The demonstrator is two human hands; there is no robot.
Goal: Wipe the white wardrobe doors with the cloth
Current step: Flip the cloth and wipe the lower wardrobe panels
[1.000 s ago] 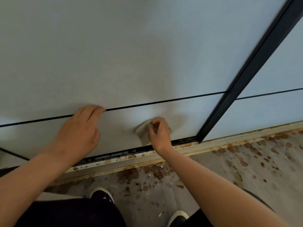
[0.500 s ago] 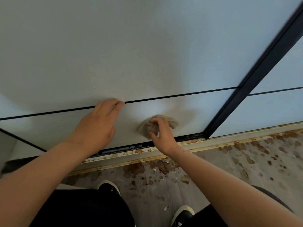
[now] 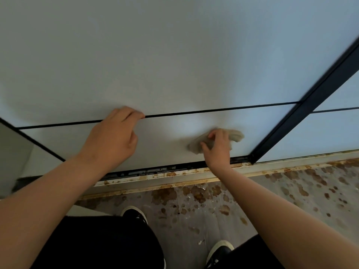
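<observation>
Gripping the bunched cloth (image 3: 236,135), the right hand (image 3: 218,150) hides its middle.

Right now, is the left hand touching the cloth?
Apart. The head view shows bare door panel between the left hand and the cloth gripped by the right hand.

Bare on left hand (image 3: 112,138) and right hand (image 3: 217,152), bare too along left forearm (image 3: 48,191) and right forearm (image 3: 281,210). Dressed in plain black trousers (image 3: 87,243). Shod in black low shoes with off-white soles: left shoe (image 3: 134,215), right shoe (image 3: 220,251).
</observation>
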